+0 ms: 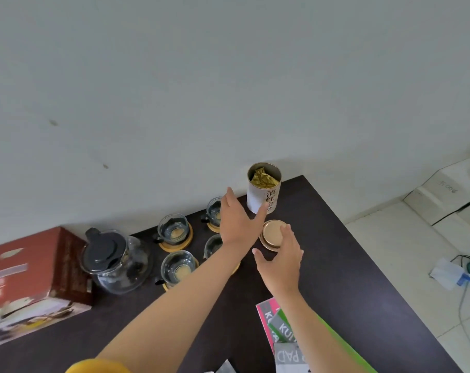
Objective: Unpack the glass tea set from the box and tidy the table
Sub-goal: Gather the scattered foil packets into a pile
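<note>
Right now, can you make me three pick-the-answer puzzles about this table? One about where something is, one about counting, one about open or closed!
1. Where does the round gold lid lie?
A. On top of the tea tin
B. On the table in front of the tin
C. Inside the red box

2. How many glass cups stand on wooden coasters?
A. Two
B. Four
C. Six

3. Is the tea tin open or closed?
A. Open, gold foil showing inside
B. Closed with its lid
C. Lying on its side

Answers:
1. B: the lid rests on the dark table, under the right hand.
2. B: four cups sit beside the glass teapot, two partly behind the left hand.
3. A: the tin stands upright, topless.
</note>
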### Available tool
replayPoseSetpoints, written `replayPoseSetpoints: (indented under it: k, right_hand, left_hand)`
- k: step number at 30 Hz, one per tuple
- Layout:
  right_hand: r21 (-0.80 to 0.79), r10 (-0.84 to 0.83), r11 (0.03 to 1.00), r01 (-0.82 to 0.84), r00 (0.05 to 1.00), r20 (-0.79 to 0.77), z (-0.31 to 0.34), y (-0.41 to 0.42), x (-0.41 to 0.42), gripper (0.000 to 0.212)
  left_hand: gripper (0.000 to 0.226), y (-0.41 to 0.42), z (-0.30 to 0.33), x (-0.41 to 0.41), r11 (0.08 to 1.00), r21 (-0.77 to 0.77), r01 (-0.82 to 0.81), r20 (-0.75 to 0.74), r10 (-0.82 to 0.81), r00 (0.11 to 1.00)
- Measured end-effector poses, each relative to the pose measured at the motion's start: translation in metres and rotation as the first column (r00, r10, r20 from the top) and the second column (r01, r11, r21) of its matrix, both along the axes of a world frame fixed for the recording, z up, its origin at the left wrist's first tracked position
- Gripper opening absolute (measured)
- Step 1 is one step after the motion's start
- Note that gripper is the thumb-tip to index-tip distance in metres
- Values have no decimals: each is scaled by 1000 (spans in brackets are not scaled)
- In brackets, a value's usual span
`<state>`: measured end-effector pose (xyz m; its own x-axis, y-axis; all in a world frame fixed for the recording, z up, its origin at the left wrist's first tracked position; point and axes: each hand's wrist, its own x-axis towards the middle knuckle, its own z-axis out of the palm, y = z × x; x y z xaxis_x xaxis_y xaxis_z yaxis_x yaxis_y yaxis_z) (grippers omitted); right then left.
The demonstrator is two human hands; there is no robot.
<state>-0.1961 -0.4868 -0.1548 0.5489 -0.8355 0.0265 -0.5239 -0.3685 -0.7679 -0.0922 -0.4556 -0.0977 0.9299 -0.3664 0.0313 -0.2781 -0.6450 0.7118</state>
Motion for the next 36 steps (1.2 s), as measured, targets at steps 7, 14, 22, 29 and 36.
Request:
replayPoseSetpoints:
  k: [7,14,22,29,36]
  right_hand:
    - [-44,112,993,-107,988,109,37,85,-30,80]
    - [-73,202,978,-197,977,65,40,210,-72,75]
    - [-42,346,935,-352,932,-106,9,366,-110,63]
    - [-74,415,867,-493,796,-441,-28,432,-152,65]
    - [-122,267,913,-389,797,-542,-55,443,-202,87]
  left_hand:
    - [71,107,29,-33,999,-39,-35,90,38,995]
    - [70,266,14,-80,992,-22,-126,15,126,992]
    - [65,453,-36,-128,950,153,-274,-56,285,957]
    - [97,583,-74,-173,935,337,-108,-114,155,981]
    - [125,634,-99,-197,834,547,-78,-184,210,960]
